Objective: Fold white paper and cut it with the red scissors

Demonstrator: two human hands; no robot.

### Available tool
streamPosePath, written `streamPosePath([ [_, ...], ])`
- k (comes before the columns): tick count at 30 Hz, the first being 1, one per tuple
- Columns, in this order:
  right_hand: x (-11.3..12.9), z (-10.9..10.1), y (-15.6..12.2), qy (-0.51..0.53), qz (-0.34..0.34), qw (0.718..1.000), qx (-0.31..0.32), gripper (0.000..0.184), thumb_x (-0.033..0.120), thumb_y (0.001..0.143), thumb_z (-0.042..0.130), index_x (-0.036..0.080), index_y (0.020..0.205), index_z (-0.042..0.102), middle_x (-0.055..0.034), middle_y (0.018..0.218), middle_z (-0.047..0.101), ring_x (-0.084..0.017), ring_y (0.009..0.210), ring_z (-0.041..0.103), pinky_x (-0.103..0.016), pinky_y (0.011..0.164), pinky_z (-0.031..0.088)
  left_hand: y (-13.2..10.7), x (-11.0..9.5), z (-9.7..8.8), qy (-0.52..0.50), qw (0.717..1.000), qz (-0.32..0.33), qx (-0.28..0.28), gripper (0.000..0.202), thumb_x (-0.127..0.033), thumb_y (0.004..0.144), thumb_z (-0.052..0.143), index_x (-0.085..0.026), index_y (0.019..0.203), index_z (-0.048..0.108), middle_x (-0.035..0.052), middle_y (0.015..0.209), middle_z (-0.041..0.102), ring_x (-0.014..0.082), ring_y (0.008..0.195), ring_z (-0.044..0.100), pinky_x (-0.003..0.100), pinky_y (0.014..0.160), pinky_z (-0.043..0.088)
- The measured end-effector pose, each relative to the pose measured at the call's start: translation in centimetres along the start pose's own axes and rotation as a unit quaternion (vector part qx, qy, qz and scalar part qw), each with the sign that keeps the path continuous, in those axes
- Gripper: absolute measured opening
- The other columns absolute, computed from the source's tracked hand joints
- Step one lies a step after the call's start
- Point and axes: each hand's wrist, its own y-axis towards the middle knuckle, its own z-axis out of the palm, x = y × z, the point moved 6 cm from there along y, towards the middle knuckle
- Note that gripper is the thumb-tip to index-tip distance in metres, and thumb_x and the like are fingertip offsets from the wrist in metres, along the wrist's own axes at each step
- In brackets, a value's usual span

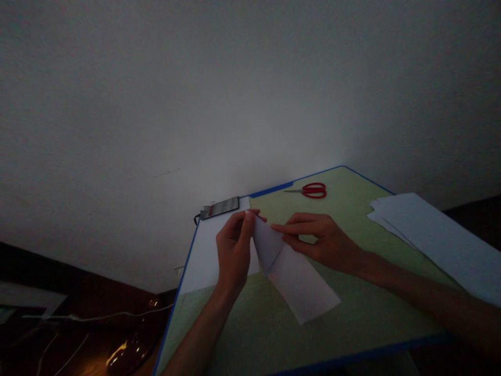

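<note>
A folded sheet of paper (301, 284) is held up over the table between my two hands. Its upper part is folded over at a slant, and a long strip hangs toward the near side. My left hand (237, 243) pinches the upper left corner between thumb and fingers. At the fold's upper right edge, the fingertips of my right hand (317, 235) are closed on the paper, with the thumb partly below the index finger. Under my left hand lies a flat white sheet (211, 261) on the table.
The green table (371, 324) has a blue edge and stands against a wall. A phone (225, 207) rests at the back left. Red-handled scissors (313, 190) lie near the back edge. A stack of white paper (426, 230) is at the right. Cables (117, 316) run at lower left.
</note>
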Motion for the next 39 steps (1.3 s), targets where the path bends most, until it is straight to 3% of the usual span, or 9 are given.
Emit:
streamPosePath([
  [5,-0.1,0.1,0.0,-0.003,-0.007,1.000,0.002,0.037,0.013,0.094,0.064,0.029,0.125,0.075,-0.0028,0.091,0.071,-0.014,0.078,0.065,-0.028,0.073,0.051,0.2,0.0,-0.1,0.013,1.000,0.001,-0.006,0.024,-0.039,0.085,0.079,-0.019,0.097,0.077,0.0058,0.089,0.078,0.0190,0.086,0.072,0.028,0.075,0.056],
  [16,-0.3,0.2,0.0,0.001,0.011,1.000,0.008,0.036,0.014,0.093,0.063,0.028,0.124,0.076,-0.0030,0.088,0.070,-0.014,0.077,0.064,-0.028,0.071,0.050,0.5,0.8,-0.4,-0.046,0.998,-0.032,-0.007,0.025,-0.041,0.090,0.073,-0.018,0.096,0.079,0.0063,0.084,0.078,0.0155,0.076,0.069,0.027,0.072,0.054],
  [20,-0.3,0.3,0.0,0.010,0.020,1.000,0.006,0.036,0.014,0.092,0.063,0.028,0.123,0.076,-0.0028,0.088,0.072,-0.014,0.077,0.065,-0.028,0.072,0.051,0.4,0.8,-0.4,-0.046,0.998,-0.029,-0.031,0.023,-0.041,0.089,0.073,-0.018,0.091,0.079,0.0057,0.083,0.077,0.0157,0.076,0.068,0.026,0.070,0.053],
  [30,-0.5,0.9,-0.2,0.035,0.057,0.998,0.011,0.034,0.015,0.091,0.063,0.026,0.120,0.077,-0.0018,0.080,0.065,-0.012,0.069,0.060,-0.024,0.064,0.050,-0.8,0.5,-0.9,0.101,0.986,0.027,-0.130,0.032,-0.049,0.095,0.064,-0.019,0.088,0.072,0.0009,0.076,0.067,0.0138,0.066,0.057,0.023,0.057,0.042],
  [39,-0.4,1.1,-0.1,0.042,0.054,0.998,0.003,0.034,0.016,0.091,0.063,0.027,0.121,0.077,-0.0026,0.082,0.068,-0.013,0.070,0.060,-0.025,0.066,0.051,-0.8,0.0,-0.8,0.173,0.974,0.049,-0.141,0.031,-0.047,0.097,0.061,-0.020,0.088,0.071,-0.0007,0.072,0.062,0.0143,0.064,0.053,0.024,0.054,0.037],
])
